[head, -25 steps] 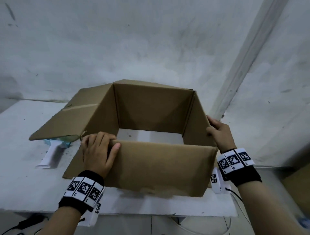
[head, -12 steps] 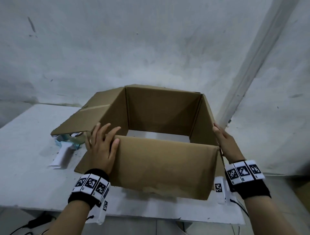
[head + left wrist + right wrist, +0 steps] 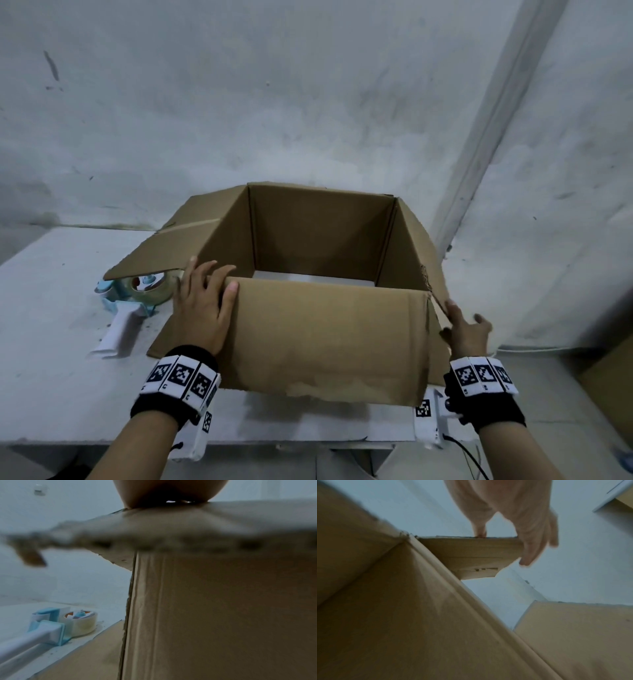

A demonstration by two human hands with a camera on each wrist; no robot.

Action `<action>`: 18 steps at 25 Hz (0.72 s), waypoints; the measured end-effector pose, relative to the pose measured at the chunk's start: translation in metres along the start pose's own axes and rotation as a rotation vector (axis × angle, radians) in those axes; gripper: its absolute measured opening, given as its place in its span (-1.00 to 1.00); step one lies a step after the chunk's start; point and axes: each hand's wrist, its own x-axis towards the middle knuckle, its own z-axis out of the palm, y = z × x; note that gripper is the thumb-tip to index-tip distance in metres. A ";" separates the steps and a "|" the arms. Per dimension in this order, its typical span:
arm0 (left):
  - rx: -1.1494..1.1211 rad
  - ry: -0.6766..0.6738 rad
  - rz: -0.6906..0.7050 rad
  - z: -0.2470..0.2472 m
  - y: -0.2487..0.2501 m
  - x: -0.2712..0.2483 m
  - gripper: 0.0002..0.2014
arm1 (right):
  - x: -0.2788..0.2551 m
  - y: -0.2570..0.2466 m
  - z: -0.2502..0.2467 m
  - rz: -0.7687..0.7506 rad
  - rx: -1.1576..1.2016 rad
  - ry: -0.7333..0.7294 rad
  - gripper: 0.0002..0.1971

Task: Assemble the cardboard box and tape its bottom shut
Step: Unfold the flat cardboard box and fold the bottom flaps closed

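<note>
I see bare forearms, no sleeves. My left hand (image 3: 202, 308) has a black wristband (image 3: 171, 401) ringed with white blocks printed with black square codes, a white camera unit (image 3: 195, 442) hanging under it. My right hand (image 3: 467, 330) wears the same band (image 3: 486, 394), its white unit (image 3: 430, 425) trailing a thin black cable (image 3: 469, 455).

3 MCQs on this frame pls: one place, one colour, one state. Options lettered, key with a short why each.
1. Where is the tape dispenser?
A. Inside the box
B. On the table, left of the box
C. In the right hand

2. What colour is the dispenser's frame?
A. Light blue
B. Red
C. Black

3. What state is the cardboard box in?
A. Flat
B. Taped shut
C. Opened up, flaps unfolded

Key:
1 B, it lies on the table partly under the left flap.
2 A, blue plastic shows in the left wrist view.
3 C, the table shows through it; left hand and right hand steady its sides.
</note>
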 end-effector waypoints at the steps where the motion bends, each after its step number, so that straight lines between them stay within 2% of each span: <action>1: 0.011 -0.016 0.010 -0.002 -0.001 0.001 -0.33 | -0.003 -0.008 -0.005 -0.075 0.125 0.141 -0.20; 2: 0.018 -0.030 0.011 -0.003 -0.002 0.002 -0.32 | -0.007 -0.019 -0.009 -0.175 0.254 0.233 -0.13; 3: 0.020 -0.043 0.010 -0.003 -0.001 0.003 -0.31 | -0.012 -0.031 -0.013 -0.292 0.389 0.259 -0.05; 5: 0.025 -0.056 0.011 -0.003 -0.002 0.004 -0.32 | -0.020 -0.050 -0.017 -0.501 0.547 0.148 0.01; 6: 0.028 -0.052 0.017 -0.001 -0.002 0.003 -0.33 | -0.026 -0.059 -0.014 -0.574 0.533 0.071 -0.02; 8: 0.028 -0.032 0.032 0.002 -0.002 0.000 -0.33 | -0.038 -0.066 -0.003 -0.685 0.336 -0.063 -0.21; 10: 0.019 -0.047 0.043 0.002 -0.003 0.000 -0.31 | -0.052 -0.062 0.013 -0.790 0.025 -0.153 -0.43; 13: -0.036 -0.073 -0.011 0.001 -0.002 -0.002 -0.36 | -0.065 -0.051 0.027 -0.844 -0.188 -0.212 -0.54; 15: -0.143 0.004 -0.166 0.002 0.005 -0.008 -0.41 | -0.071 -0.044 0.032 -0.877 -0.277 -0.263 -0.52; 18: -0.478 0.139 -0.526 0.000 0.019 -0.013 -0.37 | -0.073 -0.033 0.039 -0.977 -0.633 -0.313 -0.48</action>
